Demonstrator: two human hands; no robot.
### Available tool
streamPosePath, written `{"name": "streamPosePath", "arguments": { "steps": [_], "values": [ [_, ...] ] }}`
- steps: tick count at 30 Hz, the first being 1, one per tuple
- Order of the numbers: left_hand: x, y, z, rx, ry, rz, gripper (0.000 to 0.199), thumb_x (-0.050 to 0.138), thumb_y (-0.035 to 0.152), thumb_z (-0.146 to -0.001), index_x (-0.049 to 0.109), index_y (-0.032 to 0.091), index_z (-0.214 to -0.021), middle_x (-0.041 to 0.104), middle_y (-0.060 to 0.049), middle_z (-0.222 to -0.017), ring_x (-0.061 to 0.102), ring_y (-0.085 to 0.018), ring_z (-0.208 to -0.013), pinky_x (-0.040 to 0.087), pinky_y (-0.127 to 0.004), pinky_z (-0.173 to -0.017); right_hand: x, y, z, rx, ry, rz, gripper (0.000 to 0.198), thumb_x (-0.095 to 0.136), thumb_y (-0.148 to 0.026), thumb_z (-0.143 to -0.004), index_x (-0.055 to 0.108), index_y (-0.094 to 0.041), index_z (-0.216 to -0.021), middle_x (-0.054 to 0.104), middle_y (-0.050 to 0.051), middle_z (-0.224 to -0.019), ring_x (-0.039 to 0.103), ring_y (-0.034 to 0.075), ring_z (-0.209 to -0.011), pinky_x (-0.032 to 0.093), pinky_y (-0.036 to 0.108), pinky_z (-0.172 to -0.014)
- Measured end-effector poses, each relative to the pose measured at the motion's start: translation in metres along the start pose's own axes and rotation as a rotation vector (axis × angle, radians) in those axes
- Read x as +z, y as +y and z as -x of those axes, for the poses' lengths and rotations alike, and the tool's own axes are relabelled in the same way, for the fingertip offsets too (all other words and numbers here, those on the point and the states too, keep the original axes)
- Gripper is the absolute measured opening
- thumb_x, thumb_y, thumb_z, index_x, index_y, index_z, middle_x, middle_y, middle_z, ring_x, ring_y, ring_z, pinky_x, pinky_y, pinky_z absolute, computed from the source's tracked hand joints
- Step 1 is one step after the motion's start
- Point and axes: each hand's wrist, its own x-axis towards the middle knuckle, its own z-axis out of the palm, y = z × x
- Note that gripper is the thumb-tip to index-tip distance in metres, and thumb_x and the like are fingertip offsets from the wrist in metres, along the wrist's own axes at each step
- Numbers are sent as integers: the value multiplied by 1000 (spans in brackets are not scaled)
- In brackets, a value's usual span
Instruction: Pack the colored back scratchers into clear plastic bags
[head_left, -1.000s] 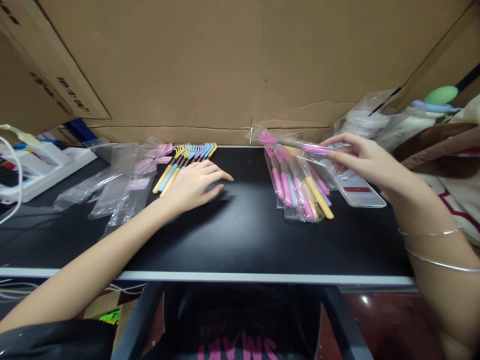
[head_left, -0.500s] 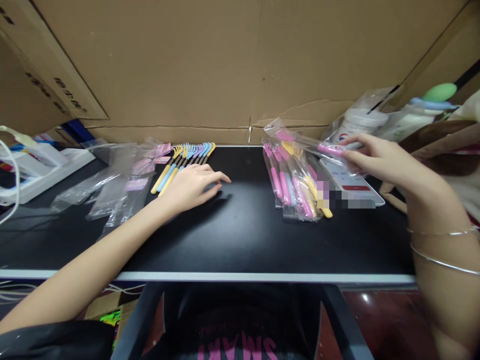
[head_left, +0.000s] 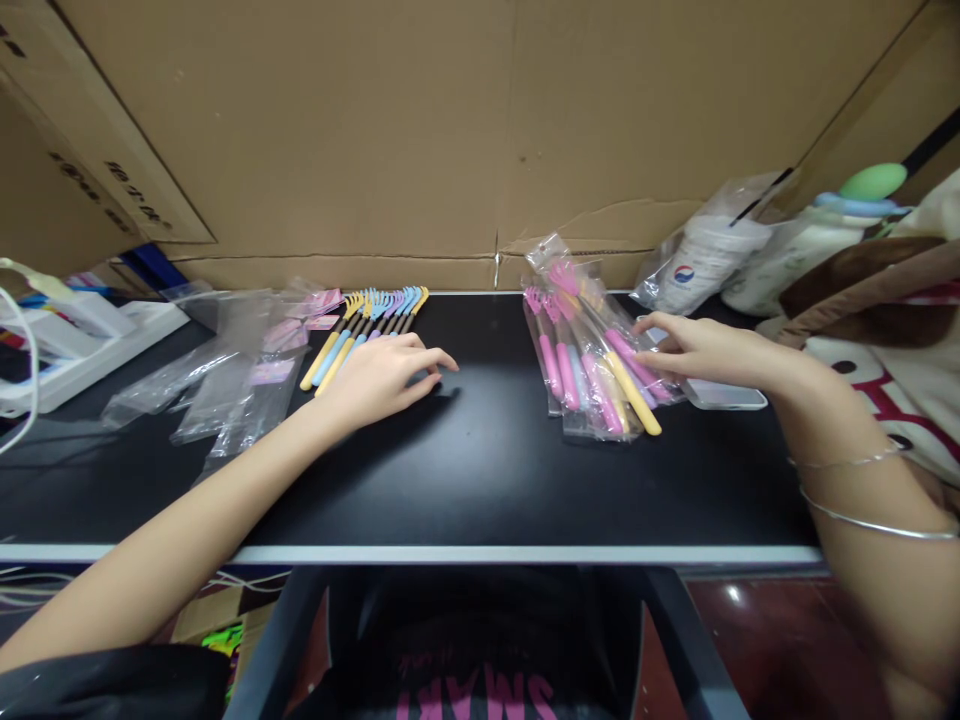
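Note:
My left hand (head_left: 382,380) hovers or rests, fingers loosely spread, at the right side of a row of back scratchers (head_left: 330,360) with yellow, blue and purple claw heads. It holds nothing and partly covers their handles. My right hand (head_left: 697,350) is open, its thumb and fingers apart at the right edge of a pile of bagged back scratchers (head_left: 564,370). On top lies a pink back scratcher (head_left: 619,345) in a clear bag, its handle end close to my fingertips. Whether they still touch the bag, I cannot tell.
Clear bags (head_left: 232,350) with pink labels lie on the left, beside a white power strip (head_left: 142,350). A phone (head_left: 724,395) sits partly under my right hand. Behind it stand a bagged paper cup (head_left: 705,260) and a bottle (head_left: 847,230). Cardboard (head_left: 375,130) walls the back.
My right hand has moved left and down, laying the bagged pink back scratcher onto the pile, and its fingers have come off the handle. My left hand has barely moved.

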Motion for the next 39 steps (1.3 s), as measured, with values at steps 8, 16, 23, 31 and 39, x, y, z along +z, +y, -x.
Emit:
{"name": "streamPosePath", "arguments": {
  "steps": [8, 16, 23, 31, 39],
  "values": [
    [-1, 2, -1, 5, -23, -6, 28, 44, 31, -93, 71, 29, -102, 63, -3, -90, 62, -16, -81, 44, -25, -74, 1, 1, -1, -26, -136, 136, 33, 40, -44, -95, 50, -21, -75, 64, 4, -64, 59, 17, -62, 37, 30, -63],
    [-2, 3, -1, 5, -49, -5, 28, 44, 31, -93, 72, 27, -95, 65, -3, -90, 62, -15, -82, 44, -25, -73, -2, -5, 3, 37, -199, 223, 45, 36, -50, -95, 54, -19, -67, 63, 4, -63, 59, 18, -65, 38, 31, -65],
    [-2, 3, -1, 9, -63, 11, 28, 44, 30, -93, 73, 27, -94, 66, -3, -90, 63, -16, -85, 45, -27, -76, -2, -2, 4, 134, -159, 239, 40, 37, -44, -91, 58, -21, -65, 67, 4, -64, 61, 20, -65, 38, 33, -63],
    [-2, 2, -1, 20, -50, 25, 26, 47, 28, -91, 73, 27, -92, 69, -2, -90, 63, -15, -88, 46, -25, -76, -1, 6, 5, 65, -208, 177, 35, 40, -36, -87, 59, -20, -63, 65, 5, -59, 61, 19, -60, 39, 33, -62],
    [-1, 3, -1, 17, -64, 24, 28, 45, 31, -93, 73, 28, -97, 67, -3, -92, 62, -15, -87, 46, -26, -78, -2, 2, 9, 97, -123, 268, 49, 40, -64, -87, 60, -22, -72, 68, 6, -74, 61, 22, -70, 36, 33, -63]
  ]
}}
